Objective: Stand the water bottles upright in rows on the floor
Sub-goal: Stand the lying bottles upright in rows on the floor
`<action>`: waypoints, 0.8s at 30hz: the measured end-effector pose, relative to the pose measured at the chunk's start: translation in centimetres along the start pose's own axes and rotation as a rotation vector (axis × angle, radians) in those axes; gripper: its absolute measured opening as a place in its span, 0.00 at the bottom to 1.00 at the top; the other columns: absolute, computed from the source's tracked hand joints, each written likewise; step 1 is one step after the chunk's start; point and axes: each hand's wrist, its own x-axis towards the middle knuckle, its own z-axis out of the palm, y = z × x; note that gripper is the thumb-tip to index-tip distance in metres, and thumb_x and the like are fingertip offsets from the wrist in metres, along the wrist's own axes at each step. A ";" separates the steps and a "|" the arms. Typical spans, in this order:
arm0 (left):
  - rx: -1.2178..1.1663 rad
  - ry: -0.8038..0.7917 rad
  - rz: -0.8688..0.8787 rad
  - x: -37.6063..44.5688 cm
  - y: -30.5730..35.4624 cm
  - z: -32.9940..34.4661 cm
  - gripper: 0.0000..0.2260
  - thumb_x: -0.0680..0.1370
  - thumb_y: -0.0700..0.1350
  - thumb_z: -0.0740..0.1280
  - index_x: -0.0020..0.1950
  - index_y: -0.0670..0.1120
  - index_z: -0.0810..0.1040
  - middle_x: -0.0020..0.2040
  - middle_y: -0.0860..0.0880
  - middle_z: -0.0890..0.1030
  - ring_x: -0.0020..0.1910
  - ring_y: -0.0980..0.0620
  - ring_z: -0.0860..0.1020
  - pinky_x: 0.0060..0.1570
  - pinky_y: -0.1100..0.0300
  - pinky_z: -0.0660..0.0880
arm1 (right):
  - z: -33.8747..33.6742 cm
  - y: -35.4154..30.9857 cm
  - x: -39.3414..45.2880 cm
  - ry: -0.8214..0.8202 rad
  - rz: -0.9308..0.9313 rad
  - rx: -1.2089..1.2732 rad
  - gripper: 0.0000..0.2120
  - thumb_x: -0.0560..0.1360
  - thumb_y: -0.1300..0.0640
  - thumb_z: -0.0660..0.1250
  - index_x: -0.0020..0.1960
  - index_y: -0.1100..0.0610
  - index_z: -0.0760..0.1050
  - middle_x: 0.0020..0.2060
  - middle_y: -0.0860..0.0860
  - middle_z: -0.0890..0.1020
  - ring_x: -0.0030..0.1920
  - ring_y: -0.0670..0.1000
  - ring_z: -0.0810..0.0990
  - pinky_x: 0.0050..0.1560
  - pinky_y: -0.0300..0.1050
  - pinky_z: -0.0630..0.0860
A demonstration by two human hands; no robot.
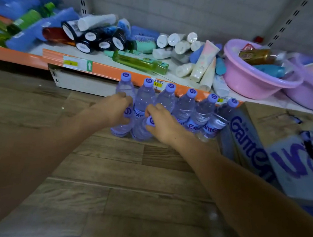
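The left hand [117, 107] is curled round the neck and cap of a front bottle [120, 128] at the left end, its fingers folded over the top so that only a bit of purple cap shows under the palm. The right hand [161, 124] grips the next front bottle [141, 130] the same way, fingers wrapped about its cap [151, 121]. Both bottles stand upright on the floor [126, 173], touching each other and pressed close against the back row [174, 103], where six bottles stand shoulder to shoulder just under the shelf lip [106, 69]. So one row looks finished and a second looks just begun. The bottles appear full, so I judge them weighty enough to sit steady yet easy to knock over in a chain, being tall, narrow and packed tight. The thin clear plastic likely dents under a hard squeeze, and its ribbed waist may be slick; the cap and neck are the stiffest part and the surest hold, which is where both hands are. The floor is wood-look plank, flat and smooth, good for standing bottles though they may slide on it. To the right, touching the row's end, is a cardboard box [260, 148] with purple lettering, probably the supply. On the low shelf lie tubes [201, 65], dark jars [102, 41] and two pink basins [252, 76].
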 end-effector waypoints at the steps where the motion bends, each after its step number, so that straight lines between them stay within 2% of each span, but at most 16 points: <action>1: 0.025 -0.014 0.028 -0.9 1.0 0.3 0.18 0.68 0.43 0.71 0.55 0.38 0.74 0.54 0.36 0.76 0.53 0.37 0.76 0.52 0.48 0.74 | -0.2 0.5 -1.4 -0.015 0.001 0.018 0.13 0.74 0.62 0.64 0.57 0.60 0.68 0.55 0.59 0.70 0.54 0.62 0.73 0.54 0.54 0.72; 4: 0.077 0.013 0.007 -4.1 4.2 0.5 0.18 0.69 0.45 0.71 0.55 0.38 0.74 0.54 0.37 0.77 0.53 0.37 0.77 0.49 0.51 0.73 | -2.0 1.8 -5.8 0.001 0.005 0.102 0.14 0.73 0.60 0.65 0.58 0.58 0.71 0.52 0.57 0.70 0.54 0.59 0.72 0.57 0.53 0.71; 6: 0.062 0.020 -0.054 -6.4 7.0 0.3 0.18 0.69 0.45 0.71 0.55 0.38 0.74 0.52 0.38 0.78 0.53 0.38 0.77 0.46 0.55 0.69 | -3.8 2.7 -9.2 -0.021 -0.035 0.101 0.12 0.72 0.58 0.66 0.56 0.58 0.74 0.48 0.54 0.71 0.52 0.55 0.72 0.53 0.47 0.70; 9: -0.019 -0.030 -0.057 -9.6 12.2 0.3 0.16 0.67 0.43 0.72 0.51 0.38 0.77 0.44 0.42 0.78 0.50 0.40 0.78 0.42 0.60 0.66 | -6.9 4.5 -15.7 -0.067 -0.093 0.117 0.10 0.71 0.57 0.69 0.51 0.57 0.77 0.47 0.53 0.78 0.48 0.50 0.75 0.43 0.36 0.67; 11: -0.006 -0.112 -0.029 -11.5 16.1 0.7 0.17 0.66 0.44 0.73 0.51 0.39 0.78 0.48 0.40 0.81 0.50 0.41 0.78 0.43 0.59 0.69 | -8.7 5.9 -20.5 -0.086 -0.109 0.161 0.09 0.70 0.57 0.70 0.50 0.56 0.77 0.45 0.51 0.79 0.39 0.45 0.74 0.38 0.29 0.67; 13: 0.022 -0.186 -0.009 -13.5 20.0 1.1 0.19 0.65 0.47 0.74 0.53 0.39 0.78 0.52 0.41 0.81 0.51 0.41 0.78 0.48 0.57 0.74 | -10.6 7.3 -24.8 -0.088 -0.118 0.221 0.10 0.70 0.56 0.72 0.49 0.57 0.78 0.42 0.51 0.80 0.36 0.45 0.75 0.35 0.26 0.68; 16: 0.018 -0.244 -0.047 -16.8 26.2 1.0 0.27 0.60 0.55 0.69 0.53 0.40 0.78 0.52 0.42 0.81 0.52 0.43 0.78 0.49 0.59 0.72 | -12.6 9.4 -30.2 -0.104 -0.144 0.298 0.09 0.70 0.57 0.72 0.49 0.59 0.77 0.33 0.46 0.78 0.28 0.40 0.76 0.31 0.28 0.70; 18: 0.012 -0.245 -0.077 -18.6 29.9 1.3 0.29 0.57 0.55 0.64 0.53 0.40 0.78 0.52 0.42 0.80 0.50 0.44 0.77 0.49 0.58 0.72 | -13.3 10.9 -33.0 -0.123 -0.151 0.361 0.08 0.70 0.59 0.72 0.47 0.59 0.77 0.29 0.44 0.75 0.21 0.39 0.73 0.28 0.33 0.72; 21: 0.005 -0.245 -0.136 -20.7 34.3 1.9 0.24 0.62 0.53 0.72 0.53 0.41 0.77 0.52 0.43 0.80 0.44 0.49 0.72 0.43 0.61 0.68 | -14.0 13.0 -36.7 -0.147 -0.172 0.376 0.08 0.70 0.59 0.72 0.48 0.58 0.77 0.30 0.46 0.76 0.21 0.40 0.74 0.28 0.36 0.73; 24: -0.014 -0.244 -0.113 -22.3 38.4 2.5 0.25 0.60 0.54 0.70 0.52 0.41 0.76 0.51 0.42 0.80 0.44 0.46 0.73 0.41 0.62 0.65 | -14.2 14.8 -39.9 -0.194 -0.173 0.381 0.07 0.70 0.58 0.71 0.47 0.57 0.77 0.33 0.49 0.77 0.22 0.40 0.74 0.30 0.35 0.74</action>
